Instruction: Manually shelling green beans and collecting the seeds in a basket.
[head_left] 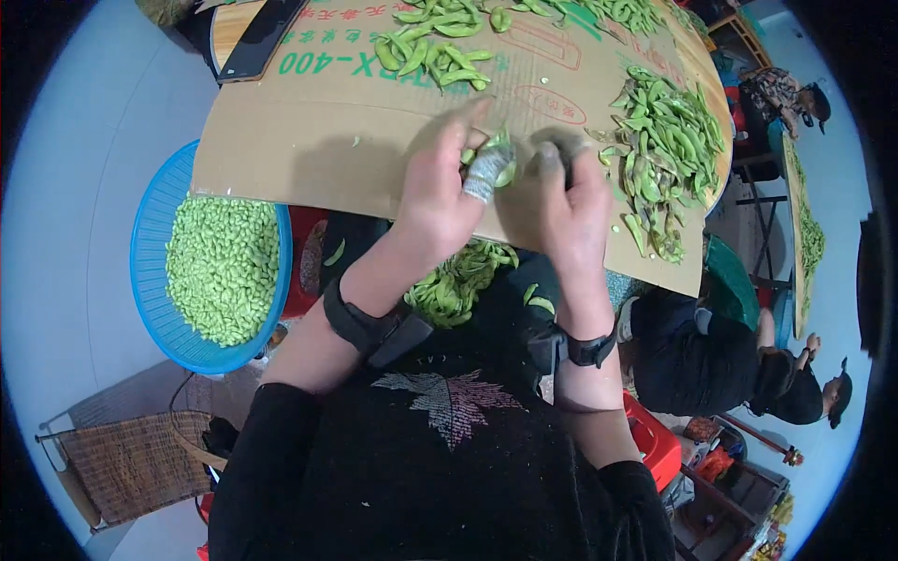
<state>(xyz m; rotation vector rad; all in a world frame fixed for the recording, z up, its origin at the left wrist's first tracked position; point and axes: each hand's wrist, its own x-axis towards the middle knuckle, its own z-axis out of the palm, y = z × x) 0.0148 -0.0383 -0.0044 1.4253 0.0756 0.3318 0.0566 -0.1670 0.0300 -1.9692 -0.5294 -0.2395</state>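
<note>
Above the cardboard sheet (281, 140), my left hand (435, 182) is closed around a green bean pod (506, 174). Its thumb is wrapped in pale tape. Close beside it, my right hand (575, 206) is curled, its fingertips darkened and blurred; what they hold, if anything, is hidden. Whole bean pods (435, 51) lie loose on the cardboard beyond my left hand. To the right of my right hand is a heap of green and browned pods (669, 140). Below the cardboard's near edge, more pods (458, 285) are gathered at my lap.
At the left stands a blue basket (145, 243) full of shelled green beans (224, 266). A dark flat object (264, 37) rests on the table's far left corner. A woven chair (140, 463) and a red stool (653, 439) flank me. Other people (697, 360) sit at the right by another table (797, 252).
</note>
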